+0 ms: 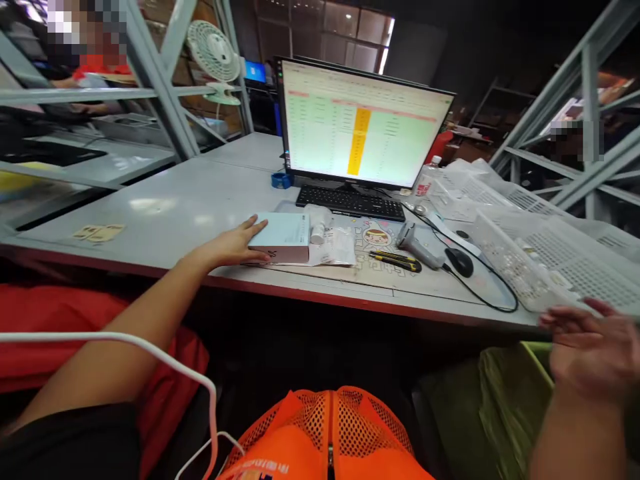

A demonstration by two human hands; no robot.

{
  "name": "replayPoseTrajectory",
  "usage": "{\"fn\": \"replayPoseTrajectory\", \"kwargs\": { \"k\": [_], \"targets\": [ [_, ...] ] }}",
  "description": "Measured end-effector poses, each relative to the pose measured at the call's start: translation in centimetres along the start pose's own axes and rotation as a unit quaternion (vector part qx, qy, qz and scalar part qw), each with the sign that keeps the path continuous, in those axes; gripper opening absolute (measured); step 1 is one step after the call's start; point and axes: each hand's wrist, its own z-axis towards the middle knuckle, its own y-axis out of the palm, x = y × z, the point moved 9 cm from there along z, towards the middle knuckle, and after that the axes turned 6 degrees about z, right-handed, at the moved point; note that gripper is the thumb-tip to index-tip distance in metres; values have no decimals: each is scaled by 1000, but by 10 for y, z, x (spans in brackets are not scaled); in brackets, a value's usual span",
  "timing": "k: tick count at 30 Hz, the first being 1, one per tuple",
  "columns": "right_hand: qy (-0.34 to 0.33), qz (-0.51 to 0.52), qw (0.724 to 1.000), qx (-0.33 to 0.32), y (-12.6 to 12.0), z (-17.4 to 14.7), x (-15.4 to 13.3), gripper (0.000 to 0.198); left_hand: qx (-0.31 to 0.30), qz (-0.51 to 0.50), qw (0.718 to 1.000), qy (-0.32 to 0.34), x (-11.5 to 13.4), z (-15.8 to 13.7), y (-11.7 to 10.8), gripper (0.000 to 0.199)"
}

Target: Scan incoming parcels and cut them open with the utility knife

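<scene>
A light-blue box (281, 231) lies at the front edge of the desk. My left hand (235, 245) grips its left end, fingers over the top and thumb along the near side. Just right of the box are a white bottle-like item (318, 223) and a clear plastic packet (341, 247). At the right edge of the view, my right hand (595, 347) is slightly blurred, palm up with its fingers apart and nothing in them. It is near the corner of a white plastic basket (493, 233) and over a green bin (537, 360).
A monitor (320, 120) and keyboard (350, 201) stand behind. On the mat are a yellow-black utility knife (396, 261), a corded scanner (420, 248) and a mouse (459, 262). Blue tape (281, 180) sits beside the monitor. A white cable (165, 363) crosses my left arm. Metal frames flank the desk.
</scene>
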Motion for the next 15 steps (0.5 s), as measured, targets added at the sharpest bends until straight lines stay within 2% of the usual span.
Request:
{"fn": "replayPoseTrajectory", "kwargs": {
  "k": [3,6,8,11,13,15],
  "targets": [
    [53,55,995,-68,73,-11,19,38,81,-36,996,2,-7,-21,-5,110],
    [77,45,985,-147,134,-25,33,38,188,-67,980,-27,-14,-55,-18,102],
    [89,42,971,-220,178,-39,37,42,245,-76,966,-24,-5,-79,-32,94],
    [134,58,921,-361,255,-74,34,59,287,-72,953,63,35,-105,-55,79],
    [184,62,873,-447,302,-104,31,78,298,-70,939,156,70,-116,-70,69],
    [237,67,821,-515,337,-132,29,92,297,-70,922,240,100,-124,-85,60]
  ]
}}
